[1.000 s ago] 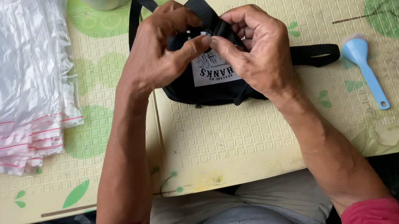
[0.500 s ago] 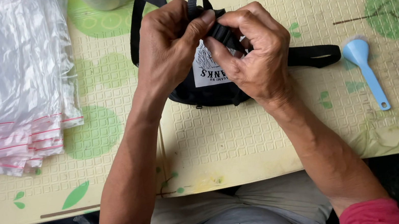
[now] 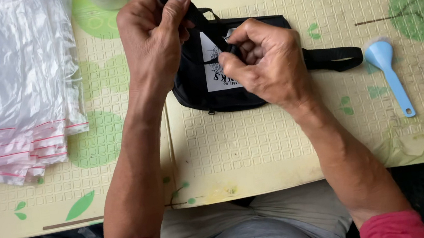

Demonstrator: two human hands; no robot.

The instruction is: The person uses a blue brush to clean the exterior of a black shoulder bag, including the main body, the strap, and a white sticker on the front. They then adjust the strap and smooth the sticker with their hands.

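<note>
A view from above showed two bare forearms with red sleeves reaching up from the bottom of the frame over a table (image 3: 259, 145) covered in a pale yellow embossed mat with green leaf and circle prints.

In the upper middle of the frame lay a small black pouch (image 3: 195, 91) with a white printed label on its front, flat on the table. A black strap (image 3: 198, 20) rose from the pouch toward the top edge.

The left hand (image 3: 152, 39) was closed in a fist around the strap, thumb pressed along it, lifting it up and away from the pouch. The right hand (image 3: 265, 65) rested on the pouch just to the right, its fingers curled in and pinching the lower run of the same strap against the label — exactly what lay under the fingertips was hidden. The two hands were close together, nearly touching.

A second strap loop (image 3: 332, 58) stuck out from the pouch's right side, lying flat on the table. Just beyond it, at the right of the frame, lay a light blue plastic spoon (image 3: 391, 71), handle pointing down and right.

At the upper left, a thick stack of clear plastic bags (image 3: 6, 86) with thin red lines — zip seals, apparently — covered that corner, well apart from the hands.
</note>
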